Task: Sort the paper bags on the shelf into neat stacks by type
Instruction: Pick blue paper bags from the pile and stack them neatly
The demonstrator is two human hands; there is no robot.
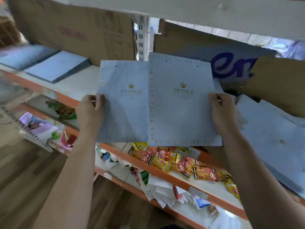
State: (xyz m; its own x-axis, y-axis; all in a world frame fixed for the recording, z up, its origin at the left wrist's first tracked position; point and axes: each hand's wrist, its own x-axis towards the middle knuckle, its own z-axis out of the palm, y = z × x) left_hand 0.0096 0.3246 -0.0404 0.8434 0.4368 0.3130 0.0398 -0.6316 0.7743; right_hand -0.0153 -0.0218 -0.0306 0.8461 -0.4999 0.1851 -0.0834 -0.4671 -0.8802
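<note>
Cardboard boxes (79, 35) crowd the shelf (77, 86) behind, snack packets (181, 164) below. My left hand (92, 106) pinches one pale-blue PRINCE bag (125, 113), my right hand (222, 106) another bag (181, 116), edges overlapping, held before the shelf.

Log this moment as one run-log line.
left hand: grips left Prince bag | right hand: grips right Prince bag | bags: overlapping, held before shelf

Shop stockroom, orange-edged shelves (165, 172), snack packets (173, 161), cardboard boxes (79, 30)

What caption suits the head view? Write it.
Left hand and right hand hold two Prince bags side by side at the shelf.
</note>
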